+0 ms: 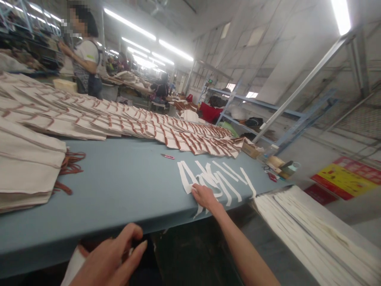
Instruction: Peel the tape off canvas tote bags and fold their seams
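Note:
My right hand (204,196) reaches to the front part of the blue-green covered table (119,178). Its fingers are closed on the end of a white fabric strip (185,180). More white strips (230,174) lie loosely spread beside it, some hanging over the front edge. Nearer to me, my left hand (116,254) is in front of the table edge with its fingers curled in; what they hold, if anything, is hidden. A piece of cream fabric with brown trim (74,264) shows partly behind that hand.
Small snips (168,156) lie on the table. Overlapping cream fabric pieces with brown edging (143,123) run along the back. A cream stack (26,167) with brown cords (71,163) is at left. Layered cream fabric (315,234) stands right. A person (86,55) stands beyond the table.

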### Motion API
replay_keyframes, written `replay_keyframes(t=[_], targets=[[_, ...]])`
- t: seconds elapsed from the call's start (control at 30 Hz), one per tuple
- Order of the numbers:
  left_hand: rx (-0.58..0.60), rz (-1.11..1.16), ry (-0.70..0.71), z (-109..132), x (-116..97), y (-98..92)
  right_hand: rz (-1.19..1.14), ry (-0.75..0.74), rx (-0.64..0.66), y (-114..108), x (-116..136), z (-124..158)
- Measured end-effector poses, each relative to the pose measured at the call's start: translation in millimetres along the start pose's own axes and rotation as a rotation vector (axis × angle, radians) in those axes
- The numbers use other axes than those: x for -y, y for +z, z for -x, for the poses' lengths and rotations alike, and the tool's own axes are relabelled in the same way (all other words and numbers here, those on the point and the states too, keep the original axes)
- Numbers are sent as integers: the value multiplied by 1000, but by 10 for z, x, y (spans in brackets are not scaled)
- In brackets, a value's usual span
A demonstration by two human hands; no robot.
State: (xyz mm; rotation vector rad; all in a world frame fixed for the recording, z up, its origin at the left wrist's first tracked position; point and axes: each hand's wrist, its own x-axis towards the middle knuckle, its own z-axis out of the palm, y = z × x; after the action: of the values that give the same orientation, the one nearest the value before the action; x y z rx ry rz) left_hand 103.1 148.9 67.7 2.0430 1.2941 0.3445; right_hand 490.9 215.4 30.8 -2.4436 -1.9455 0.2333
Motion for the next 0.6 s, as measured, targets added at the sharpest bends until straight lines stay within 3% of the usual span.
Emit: replay_keyframes(t=[0.1,0.33,0.47,0.6], targets=[[143,-58,102,-482,-348,69,22,-28,31,-55,-3,35],[165,-174,206,-1447,-845,451,46,-48,58,-92,33,89],[180,-269,230,-1768,-997,674,46,-54,59,-100,16,142],[211,-353,237,-1903,-1054,871,36,-56,61,-100,4,179]])
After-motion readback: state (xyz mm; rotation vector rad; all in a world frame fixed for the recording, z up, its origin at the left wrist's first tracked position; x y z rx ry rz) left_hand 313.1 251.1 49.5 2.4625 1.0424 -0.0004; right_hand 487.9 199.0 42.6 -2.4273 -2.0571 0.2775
